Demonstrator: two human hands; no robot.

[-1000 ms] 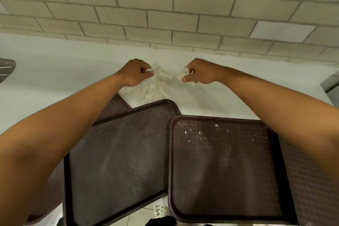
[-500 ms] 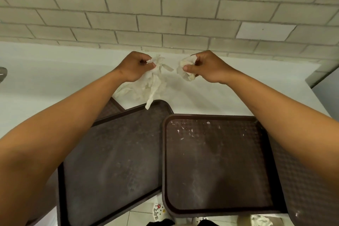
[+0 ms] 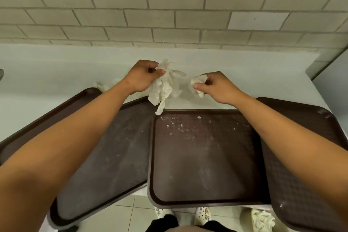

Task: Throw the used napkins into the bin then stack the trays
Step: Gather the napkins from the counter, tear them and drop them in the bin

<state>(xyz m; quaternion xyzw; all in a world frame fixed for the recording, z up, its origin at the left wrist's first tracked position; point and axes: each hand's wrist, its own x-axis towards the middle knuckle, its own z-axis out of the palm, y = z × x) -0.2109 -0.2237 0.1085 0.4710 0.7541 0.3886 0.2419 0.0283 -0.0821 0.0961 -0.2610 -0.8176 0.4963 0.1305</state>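
Head view. The left hand (image 3: 142,77) is raised above the white counter (image 3: 244,73), fingers curled and pinching a crumpled napkin bunch (image 3: 164,88) whose loose tail hangs to the far edge of the centre tray (image 3: 205,158). The right hand (image 3: 214,86) pinches a small napkin wad (image 3: 195,82) between thumb and curled fingers, near the left hand but apart from it. More crumpled napkin (image 3: 102,85) lies on the counter beyond the left forearm.

The centre tray lies square to the person; its near rim overhangs the counter edge. The left tray (image 3: 116,137) lies at an angle, its near corner past the counter edge and its right side tucked under the centre tray. A third tray (image 3: 305,124) lies to the right and a fourth tray (image 3: 79,100) at far left.

Bare counter runs between the tray far edges and the brick wall (image 3: 169,5). Another napkin (image 3: 262,219) shows below the counter edge at lower right, over the tiled floor (image 3: 122,213).
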